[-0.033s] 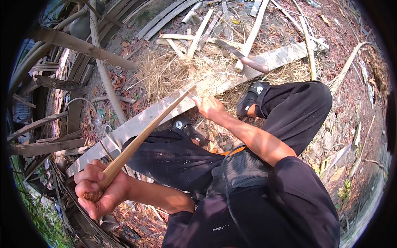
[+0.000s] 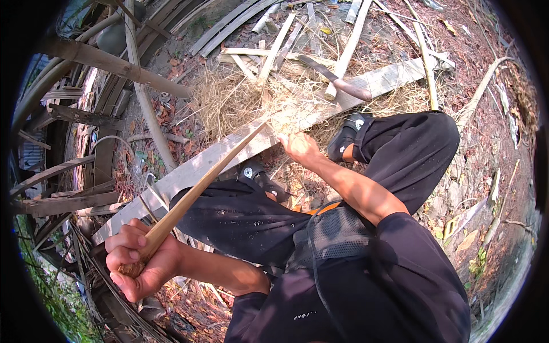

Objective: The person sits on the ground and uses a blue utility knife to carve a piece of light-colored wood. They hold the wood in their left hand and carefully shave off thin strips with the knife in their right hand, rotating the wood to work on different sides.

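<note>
My left hand [image 2: 140, 260] is closed around the thick end of a long, tapering bamboo stick [image 2: 197, 190]. The stick slants up and away to the right, its thin tip over a wooden plank [image 2: 177, 177]. To the right of that tip, a short gap away, my right hand [image 2: 300, 150] is closed with its knuckles up. Whatever it holds is hidden or too small to make out. Farther along the plank lies a curved machete [image 2: 337, 80] with a dark blade and brown handle, touched by neither hand.
Pale shavings [image 2: 220, 106] lie heaped along the plank's far side. Bamboo strips [image 2: 277, 48] and a bamboo pole [image 2: 347, 51] lie beyond. Stacked timber and poles [image 2: 114, 68] crowd the left. My bent legs [image 2: 409, 151] flank the near side of the plank.
My right hand has shifted slightly to the right, away from the stick's tip. My left hand and the stick have moved only a little.
</note>
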### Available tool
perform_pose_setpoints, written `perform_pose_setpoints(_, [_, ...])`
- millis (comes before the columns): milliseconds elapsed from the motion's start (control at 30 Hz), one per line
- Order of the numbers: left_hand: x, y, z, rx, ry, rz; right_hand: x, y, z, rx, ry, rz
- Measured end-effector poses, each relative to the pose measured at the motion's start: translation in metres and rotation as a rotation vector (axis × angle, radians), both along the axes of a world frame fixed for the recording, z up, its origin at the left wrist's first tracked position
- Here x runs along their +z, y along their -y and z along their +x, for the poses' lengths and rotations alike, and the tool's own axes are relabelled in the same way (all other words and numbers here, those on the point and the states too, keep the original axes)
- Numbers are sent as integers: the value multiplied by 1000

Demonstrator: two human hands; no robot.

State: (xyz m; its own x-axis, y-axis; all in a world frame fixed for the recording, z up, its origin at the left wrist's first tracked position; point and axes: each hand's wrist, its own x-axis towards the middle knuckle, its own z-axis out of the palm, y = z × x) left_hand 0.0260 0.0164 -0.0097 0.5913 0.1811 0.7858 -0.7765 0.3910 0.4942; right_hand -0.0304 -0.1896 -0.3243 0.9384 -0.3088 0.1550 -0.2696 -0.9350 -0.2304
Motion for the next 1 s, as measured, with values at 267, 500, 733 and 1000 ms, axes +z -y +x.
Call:
perform_pose_setpoints(267, [-3, -5, 0, 138, -20, -51, 42, 0, 20, -296, 35, 715])
perform_pose_setpoints(500, [-1, -11, 5, 56, 9, 12, -55, 14, 21, -108, -71, 321])
perform_pose_setpoints(733, [-4, -32, 19, 154, -35, 6, 16, -4, 40, -237, 30, 798])
perform_pose_setpoints(1000, [23, -43, 32, 329, 45, 80, 30, -1, 35, -251, -48, 1028])
